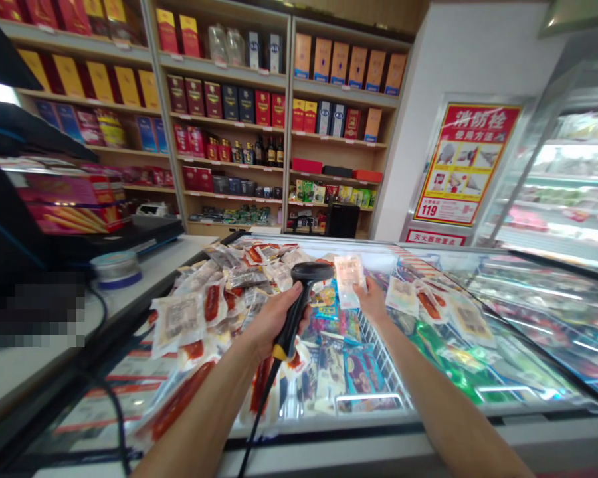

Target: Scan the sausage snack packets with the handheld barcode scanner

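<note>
My left hand (274,320) is wrapped round the handle of a black barcode scanner (299,302), whose cable runs down toward me. The scanner's head points right, at a small plastic food packet (347,279) with a printed label. My right hand (371,300) pinches that packet by its lower right edge, close to the scanner and apart from it. Below and left of the scanner, many vacuum-packed meat packets (179,322) are heaped on the freezer's glass top. A few more packets (431,302) lie on the glass to the right of my right hand.
Through the glass of the chest freezer (478,405), bagged frozen goods and wire baskets show. On the left counter (152,265) stand a roll of tape (115,269) and snack boxes (74,216). Shelves (229,123) of boxed goods line the back wall, beside a red poster (466,162).
</note>
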A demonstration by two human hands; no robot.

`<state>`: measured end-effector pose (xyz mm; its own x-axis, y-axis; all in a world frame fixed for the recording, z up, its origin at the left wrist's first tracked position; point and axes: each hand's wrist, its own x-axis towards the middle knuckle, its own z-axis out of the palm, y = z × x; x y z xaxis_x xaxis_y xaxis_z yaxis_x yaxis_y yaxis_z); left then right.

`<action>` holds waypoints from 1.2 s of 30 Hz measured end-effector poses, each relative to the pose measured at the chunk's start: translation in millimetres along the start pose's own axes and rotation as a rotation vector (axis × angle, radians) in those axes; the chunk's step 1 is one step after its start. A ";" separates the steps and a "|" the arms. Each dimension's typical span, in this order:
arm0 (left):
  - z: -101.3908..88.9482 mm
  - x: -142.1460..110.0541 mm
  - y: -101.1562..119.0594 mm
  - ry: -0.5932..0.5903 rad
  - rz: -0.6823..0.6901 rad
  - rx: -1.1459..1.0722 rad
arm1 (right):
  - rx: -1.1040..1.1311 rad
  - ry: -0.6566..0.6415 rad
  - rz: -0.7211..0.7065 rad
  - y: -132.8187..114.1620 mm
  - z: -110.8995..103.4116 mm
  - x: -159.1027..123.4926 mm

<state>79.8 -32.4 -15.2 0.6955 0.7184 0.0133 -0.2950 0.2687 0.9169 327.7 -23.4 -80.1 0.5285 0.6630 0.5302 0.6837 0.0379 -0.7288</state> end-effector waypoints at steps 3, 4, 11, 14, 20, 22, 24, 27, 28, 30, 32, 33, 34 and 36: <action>2.3 -1.7 0.3 -0.042 0.017 -0.019 | 0.001 0.001 -0.025 -7.7 0.2 -2.1; 3.3 -2.5 0.8 -0.062 0.014 -0.030 | 0.000 -0.003 -0.028 -8.9 0.0 -2.7; 3.9 -4.6 3.3 -0.173 -0.055 -0.125 | 0.038 -0.010 -0.023 -6.2 -0.8 -2.5; 2.9 -4.3 3.1 -0.170 -0.057 -0.154 | 0.033 0.012 -0.008 -5.1 -1.0 -1.7; 5.4 -6.0 1.8 -0.144 -0.032 -0.121 | -0.004 0.030 -0.002 -7.4 -1.6 -2.7; 4.8 -6.2 2.4 -0.136 -0.029 -0.112 | -0.015 0.023 -0.003 -5.1 -1.2 -1.7; 2.1 -5.5 4.2 -0.126 -0.037 -0.111 | -0.059 0.013 0.021 0.6 -1.8 1.1; -4.4 -3.5 8.9 -0.073 -0.025 -0.126 | -0.221 0.018 0.111 14.5 -8.5 8.7; -6.4 -2.9 10.6 -0.049 -0.017 -0.129 | -0.288 0.019 0.142 19.8 -12.8 11.6; -9.3 -2.0 13.3 -0.005 -0.005 -0.126 | -0.426 0.022 0.193 30.4 -24.8 17.1; -10.7 -1.6 15.0 0.021 -0.005 -0.117 | -0.546 0.036 0.242 39.9 -40.0 20.9; -11.1 -1.5 15.5 0.029 -0.004 -0.112 | -0.592 0.056 0.269 43.8 -47.9 21.9; -11.4 -1.4 15.9 0.036 -0.003 -0.105 | -0.628 0.086 0.289 46.8 -55.5 22.4; -12.3 -1.0 16.3 0.047 -0.003 -0.088 | -0.685 0.189 0.297 48.6 -66.9 22.0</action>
<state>66.3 -20.8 -5.1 0.6656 0.7462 -0.0100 -0.3509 0.3248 0.8783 406.2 -57.0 -74.9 0.7732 0.4315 0.4647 0.6264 -0.6341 -0.4534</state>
